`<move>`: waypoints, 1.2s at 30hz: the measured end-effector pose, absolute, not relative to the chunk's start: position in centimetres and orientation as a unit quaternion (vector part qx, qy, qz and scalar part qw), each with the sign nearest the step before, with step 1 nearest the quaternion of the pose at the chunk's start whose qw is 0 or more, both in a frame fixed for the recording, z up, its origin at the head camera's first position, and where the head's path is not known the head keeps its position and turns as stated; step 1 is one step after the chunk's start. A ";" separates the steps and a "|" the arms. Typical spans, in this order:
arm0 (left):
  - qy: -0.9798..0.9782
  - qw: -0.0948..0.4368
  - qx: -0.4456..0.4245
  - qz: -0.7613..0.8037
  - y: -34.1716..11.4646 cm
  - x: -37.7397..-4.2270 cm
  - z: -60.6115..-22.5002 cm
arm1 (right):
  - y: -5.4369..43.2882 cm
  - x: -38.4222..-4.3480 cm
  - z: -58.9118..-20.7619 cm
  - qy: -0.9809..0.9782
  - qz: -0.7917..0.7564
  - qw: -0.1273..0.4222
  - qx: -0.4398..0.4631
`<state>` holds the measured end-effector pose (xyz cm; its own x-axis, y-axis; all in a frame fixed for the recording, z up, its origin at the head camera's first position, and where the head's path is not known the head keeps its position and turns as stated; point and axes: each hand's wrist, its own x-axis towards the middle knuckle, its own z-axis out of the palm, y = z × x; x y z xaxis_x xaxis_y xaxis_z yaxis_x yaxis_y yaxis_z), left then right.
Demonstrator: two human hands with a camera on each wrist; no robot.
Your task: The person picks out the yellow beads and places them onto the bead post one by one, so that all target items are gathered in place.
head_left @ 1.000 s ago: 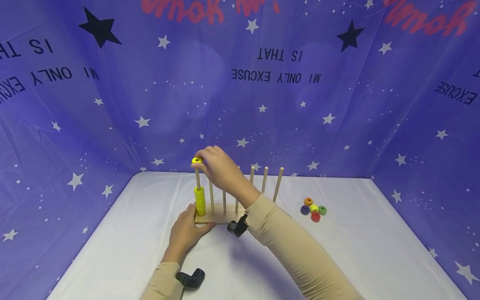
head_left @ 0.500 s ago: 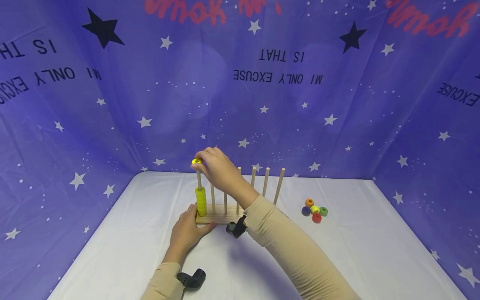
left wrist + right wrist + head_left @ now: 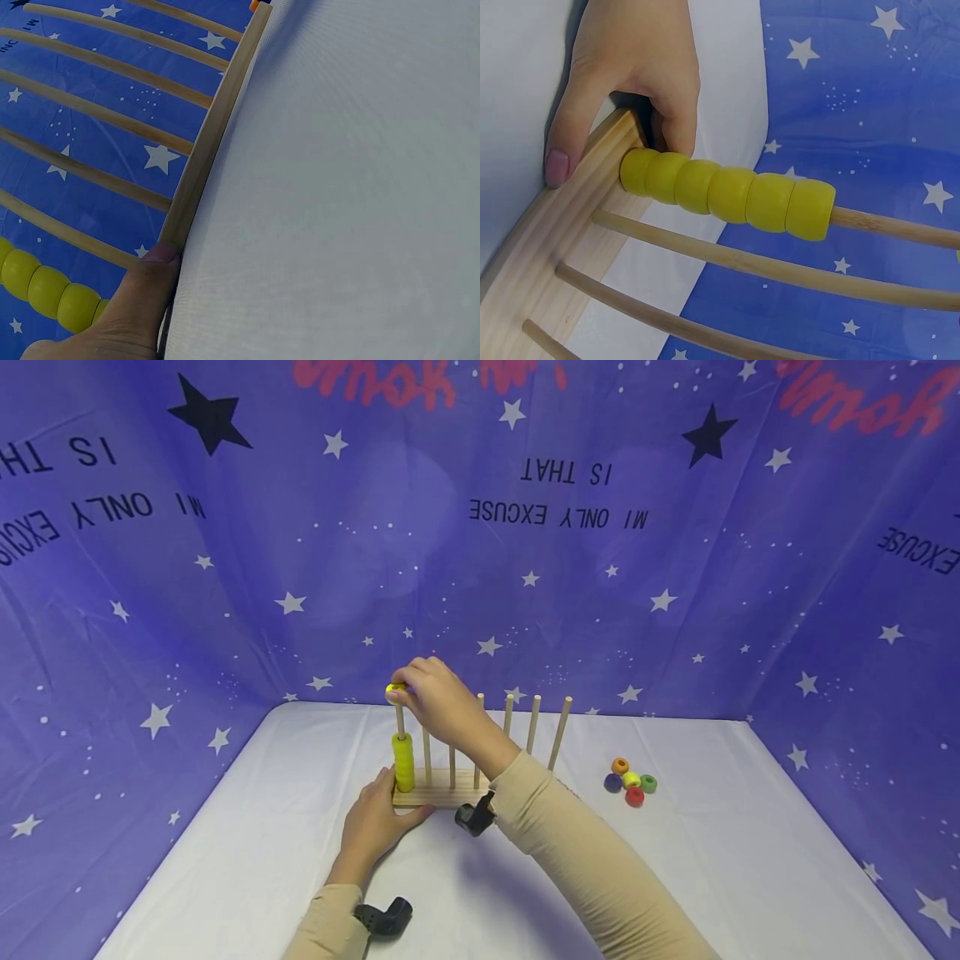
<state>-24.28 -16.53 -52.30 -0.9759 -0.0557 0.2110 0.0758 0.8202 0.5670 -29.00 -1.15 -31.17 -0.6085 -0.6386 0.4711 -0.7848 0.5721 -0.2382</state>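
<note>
My right hand (image 3: 447,703) pinches a yellow bead (image 3: 393,692) at the top of the leftmost peg; whether the peg has entered its hole cannot be told. Lower on that peg sits a stack of several yellow beads (image 3: 403,763), also large in the right wrist view as a yellow stack (image 3: 731,193). The wooden base (image 3: 435,795) carries a row of upright pegs, partly hidden by my right arm. Its left end is gripped by my left hand (image 3: 372,817), thumb (image 3: 150,281) along the front edge and fingers on the far side (image 3: 676,124).
To the right of the rack lie loose beads: orange (image 3: 619,766), purple (image 3: 612,783), yellow (image 3: 632,780), green (image 3: 648,784) and red (image 3: 634,797). A white cloth (image 3: 720,860) covers the table. Blue star-printed curtains (image 3: 487,568) stand behind and at both sides.
The pinched yellow bead has come down slightly and tilted, so its hole shows less. My left hand stays on the base. The whole head view has shifted a little.
</note>
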 end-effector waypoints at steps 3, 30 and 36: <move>-0.948 0.110 -0.006 -0.298 -16.5 -24.3 -52.3 | -1.1 -29.0 -31.2 -0.868 0.221 0.171 0.410; -0.949 0.093 -0.001 -0.301 -16.4 -24.1 -52.1 | 0.3 -29.0 -30.6 -0.853 0.238 0.206 0.416; -0.950 0.094 -0.001 -0.297 -16.4 -24.1 -52.1 | 1.9 -29.1 -29.6 -0.857 0.255 0.215 0.393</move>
<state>-24.13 -16.42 -52.08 -0.9824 -0.0543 0.1789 0.0572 0.8239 0.5639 -29.07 1.86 -29.56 -0.5985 -0.5649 0.5681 -0.7835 0.5608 -0.2677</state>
